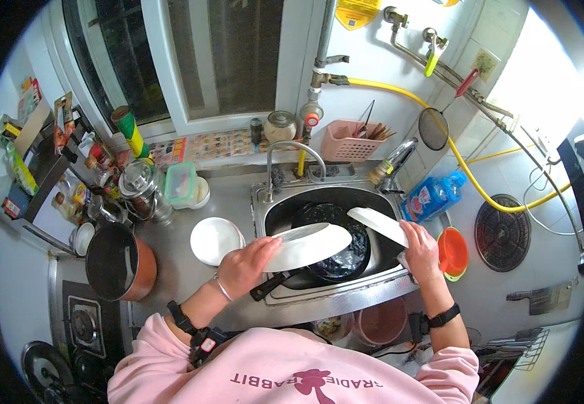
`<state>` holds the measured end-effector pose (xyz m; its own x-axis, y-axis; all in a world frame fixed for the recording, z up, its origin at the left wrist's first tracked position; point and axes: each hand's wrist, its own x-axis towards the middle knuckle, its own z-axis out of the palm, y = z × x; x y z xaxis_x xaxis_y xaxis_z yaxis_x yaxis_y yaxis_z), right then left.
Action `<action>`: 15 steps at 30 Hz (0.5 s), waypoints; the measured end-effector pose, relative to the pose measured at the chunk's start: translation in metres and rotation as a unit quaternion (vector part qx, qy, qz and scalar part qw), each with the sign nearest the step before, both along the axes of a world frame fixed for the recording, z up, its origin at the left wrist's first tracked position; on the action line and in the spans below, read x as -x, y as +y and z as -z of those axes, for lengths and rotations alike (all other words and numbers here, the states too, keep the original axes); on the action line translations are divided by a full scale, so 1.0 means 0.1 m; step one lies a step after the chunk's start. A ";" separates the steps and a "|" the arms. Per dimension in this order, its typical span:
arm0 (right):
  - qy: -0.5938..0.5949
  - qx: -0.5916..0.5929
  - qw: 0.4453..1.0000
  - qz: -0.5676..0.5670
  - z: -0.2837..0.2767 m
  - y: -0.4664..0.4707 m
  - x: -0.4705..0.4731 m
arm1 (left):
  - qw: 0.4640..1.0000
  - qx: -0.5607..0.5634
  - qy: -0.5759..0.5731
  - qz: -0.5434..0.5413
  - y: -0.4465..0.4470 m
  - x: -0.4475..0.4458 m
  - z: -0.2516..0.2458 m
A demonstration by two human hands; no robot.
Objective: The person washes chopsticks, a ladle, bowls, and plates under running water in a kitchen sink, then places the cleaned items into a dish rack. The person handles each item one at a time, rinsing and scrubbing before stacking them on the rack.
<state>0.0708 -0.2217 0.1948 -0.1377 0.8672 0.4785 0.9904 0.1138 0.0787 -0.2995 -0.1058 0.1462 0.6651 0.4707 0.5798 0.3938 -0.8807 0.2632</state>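
Observation:
My left hand (246,265) grips the near left rim of a white plate (317,247), which is tilted over the sink (385,197). In my right hand (420,247) is a second white dish (377,222), slanting down to the left above the basin. A dark frying pan (340,260) with water in it sits in the sink beneath them. Its black handle (279,284) reaches over the near left rim. Left of the sink, stacked white bowls (215,240) stand on the steel counter. Something pale under my right hand is mostly hidden.
A curved faucet (292,145) and a second tap (393,166) rise behind the basin. To the right are a blue bottle (431,197), an orange strainer (453,250) and a cleaver (547,299). At left stand a deep pot (120,262), a glass jar (143,189) and a lidded container (181,184).

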 end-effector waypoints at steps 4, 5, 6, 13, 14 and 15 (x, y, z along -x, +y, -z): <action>-0.004 -0.025 1.000 0.000 0.03 -0.05 0.07 | 1.000 -0.028 -0.008 0.009 -0.01 0.04 0.01; -0.006 -0.015 1.000 0.008 0.04 -0.06 0.08 | 1.000 -0.028 -0.008 0.010 -0.01 0.05 0.02; -0.008 -0.006 1.000 0.013 0.05 -0.07 0.09 | 0.999 -0.036 -0.007 0.007 -0.02 0.06 0.02; -0.011 -0.079 0.997 0.000 0.16 -0.16 -0.05 | 0.995 -0.090 -0.036 -0.008 -0.20 0.11 0.04; -0.010 -0.041 0.999 -0.001 0.18 -0.16 -0.09 | 0.996 -0.089 -0.027 -0.018 -0.25 0.11 0.03; -0.012 -0.014 1.000 -0.009 0.21 -0.16 -0.14 | 0.997 -0.079 -0.019 -0.018 -0.30 0.12 0.03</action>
